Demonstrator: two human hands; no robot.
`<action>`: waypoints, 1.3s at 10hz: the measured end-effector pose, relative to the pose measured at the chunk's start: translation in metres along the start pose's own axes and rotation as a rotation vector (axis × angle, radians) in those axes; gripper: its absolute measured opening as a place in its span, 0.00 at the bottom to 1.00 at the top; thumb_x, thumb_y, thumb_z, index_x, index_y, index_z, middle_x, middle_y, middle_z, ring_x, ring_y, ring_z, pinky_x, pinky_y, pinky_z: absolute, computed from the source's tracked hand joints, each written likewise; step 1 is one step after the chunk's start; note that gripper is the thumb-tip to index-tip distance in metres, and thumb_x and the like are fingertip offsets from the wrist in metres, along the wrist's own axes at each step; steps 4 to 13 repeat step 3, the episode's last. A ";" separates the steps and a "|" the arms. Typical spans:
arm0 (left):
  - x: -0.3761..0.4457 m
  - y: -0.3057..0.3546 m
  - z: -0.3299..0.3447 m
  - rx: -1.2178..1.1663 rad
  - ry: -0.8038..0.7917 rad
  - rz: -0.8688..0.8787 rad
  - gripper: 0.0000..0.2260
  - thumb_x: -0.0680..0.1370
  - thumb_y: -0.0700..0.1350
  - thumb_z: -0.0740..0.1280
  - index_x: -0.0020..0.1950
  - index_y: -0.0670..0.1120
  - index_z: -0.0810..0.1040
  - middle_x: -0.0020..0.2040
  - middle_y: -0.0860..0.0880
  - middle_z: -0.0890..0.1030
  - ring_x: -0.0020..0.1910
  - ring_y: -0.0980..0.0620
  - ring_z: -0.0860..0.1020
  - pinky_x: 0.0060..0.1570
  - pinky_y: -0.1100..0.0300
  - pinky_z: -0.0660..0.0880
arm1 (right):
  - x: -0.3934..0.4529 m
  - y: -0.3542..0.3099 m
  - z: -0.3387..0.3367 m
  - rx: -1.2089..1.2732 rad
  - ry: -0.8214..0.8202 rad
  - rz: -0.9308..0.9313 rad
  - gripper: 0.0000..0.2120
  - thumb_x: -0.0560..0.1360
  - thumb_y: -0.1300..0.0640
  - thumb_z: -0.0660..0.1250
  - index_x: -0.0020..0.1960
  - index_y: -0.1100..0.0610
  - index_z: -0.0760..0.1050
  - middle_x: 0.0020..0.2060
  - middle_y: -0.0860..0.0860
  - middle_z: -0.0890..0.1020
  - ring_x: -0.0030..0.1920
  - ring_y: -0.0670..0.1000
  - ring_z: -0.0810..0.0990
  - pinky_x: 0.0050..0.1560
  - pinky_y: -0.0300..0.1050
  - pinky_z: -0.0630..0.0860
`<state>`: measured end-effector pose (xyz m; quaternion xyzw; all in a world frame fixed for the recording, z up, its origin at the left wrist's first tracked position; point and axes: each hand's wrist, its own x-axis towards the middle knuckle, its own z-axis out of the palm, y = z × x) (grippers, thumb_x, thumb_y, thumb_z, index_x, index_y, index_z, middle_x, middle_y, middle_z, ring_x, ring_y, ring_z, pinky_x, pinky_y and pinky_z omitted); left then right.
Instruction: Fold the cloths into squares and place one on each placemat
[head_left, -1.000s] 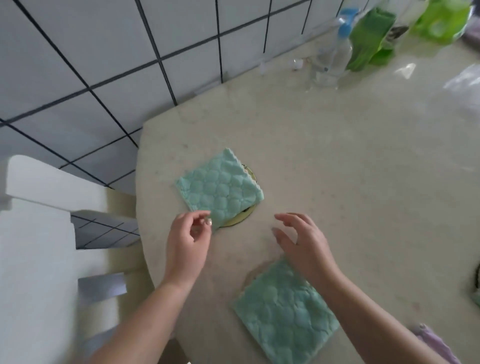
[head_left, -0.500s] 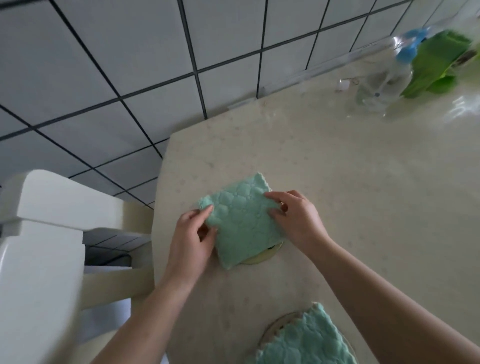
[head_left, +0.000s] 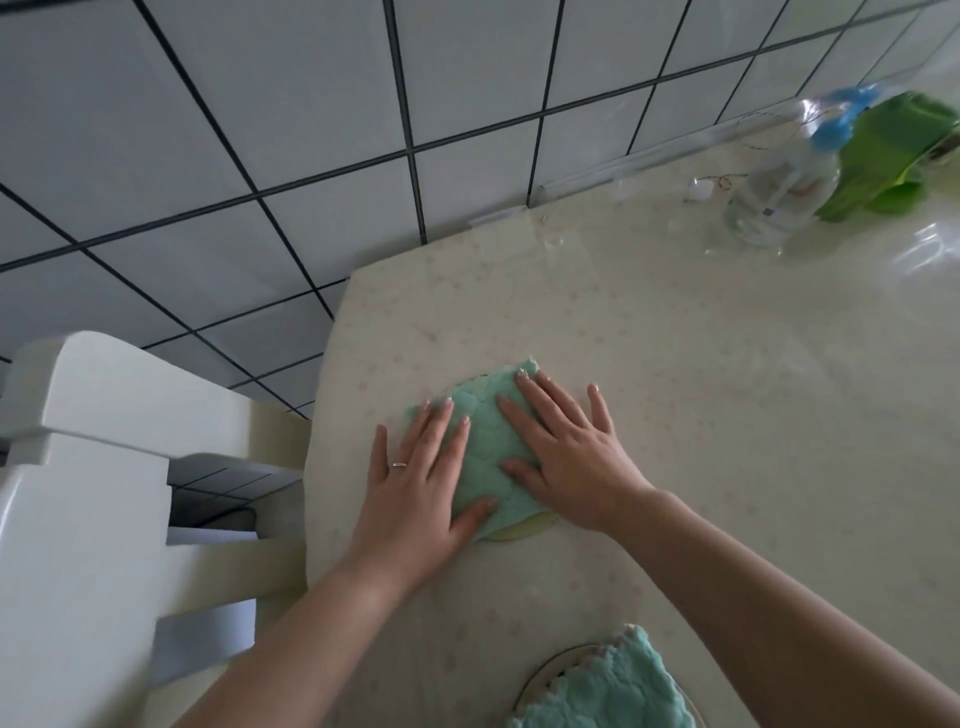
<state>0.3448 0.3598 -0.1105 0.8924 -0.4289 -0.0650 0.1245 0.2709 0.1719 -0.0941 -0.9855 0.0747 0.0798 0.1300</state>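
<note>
Mint-green quilted cloth (head_left: 485, 457), folded square, lies on a round placemat (head_left: 524, 531) near the table's (head_left: 727, 415) left edge. Left hand (head_left: 415, 499) and right hand (head_left: 571, 462) press flat on it, fingers straight and gripping nothing, apparently to smooth and seat it. A second folded cloth (head_left: 608, 686) sits on the nearer placemat (head_left: 540, 675).

No legible text anywhere.

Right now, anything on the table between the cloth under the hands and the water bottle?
No. Head view shows only bare table between cloth and bottle.
</note>
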 end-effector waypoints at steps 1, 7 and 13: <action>0.001 -0.001 0.006 0.062 -0.128 -0.048 0.37 0.75 0.69 0.42 0.75 0.46 0.55 0.76 0.49 0.49 0.74 0.52 0.45 0.68 0.39 0.49 | 0.001 0.002 0.002 -0.044 -0.066 0.009 0.35 0.72 0.33 0.39 0.75 0.45 0.42 0.76 0.47 0.43 0.75 0.48 0.39 0.71 0.59 0.35; 0.019 0.008 -0.035 -0.319 -0.131 -0.170 0.29 0.75 0.58 0.63 0.73 0.49 0.61 0.75 0.49 0.60 0.74 0.51 0.56 0.72 0.54 0.54 | 0.008 -0.011 -0.034 0.041 -0.047 0.096 0.27 0.75 0.39 0.58 0.72 0.44 0.59 0.74 0.46 0.56 0.75 0.47 0.48 0.72 0.59 0.39; 0.019 0.008 -0.035 -0.319 -0.131 -0.170 0.29 0.75 0.58 0.63 0.73 0.49 0.61 0.75 0.49 0.60 0.74 0.51 0.56 0.72 0.54 0.54 | 0.008 -0.011 -0.034 0.041 -0.047 0.096 0.27 0.75 0.39 0.58 0.72 0.44 0.59 0.74 0.46 0.56 0.75 0.47 0.48 0.72 0.59 0.39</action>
